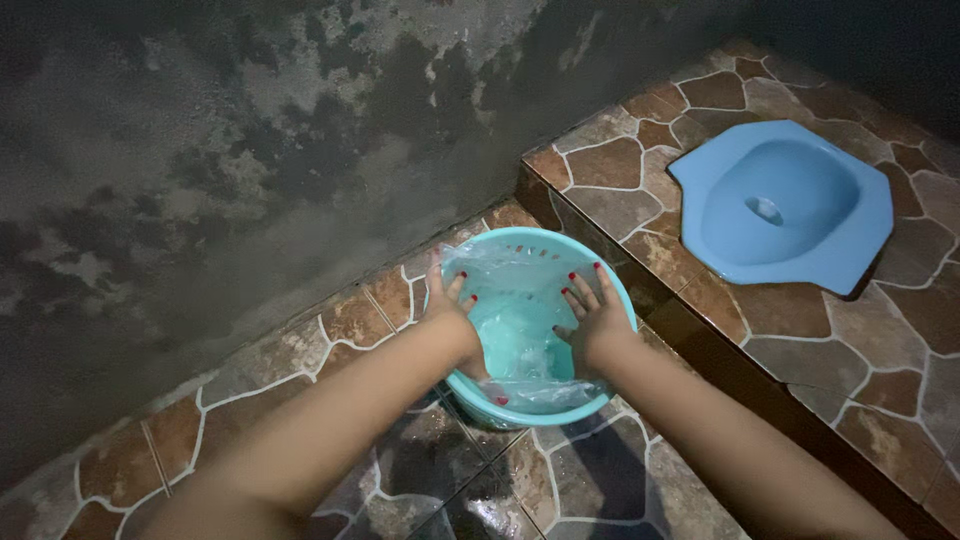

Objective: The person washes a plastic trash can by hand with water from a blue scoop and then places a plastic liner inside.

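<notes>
Plastic sheet point(520, 320), clear and crinkly, is draped inside a teal basin point(610, 405) sitting roughly center frame, a bit below the middle, on the wet stone-pattern floor point(590, 490). Sheet looks wet and comes up over the far rim w/ a loose flap, and also bunches over the near rim. Both hands are down in the basin pressing on it: left hand point(452, 315) on the left side of the bowl, fingers spread flat against the plastic, not closed on anything. Right hand point(597, 318) on the right side, same deal, fingers fanned apart and palm down on the sheet, not pinching it afaict. Red nail polish on both. Forearms come in from the bottom edge, one from lower left, one from lower right. Just beyond the basin to the right there's a raised step point(640, 290) tiled in the same brown irregular stone w/ white grout, and set into it, upper right of the frame, a light blue squat toilet pan point(780, 205). Whole upper left is a dark, blotchy concrete wall point(250, 150) w/ damp-looking stains.
</notes>
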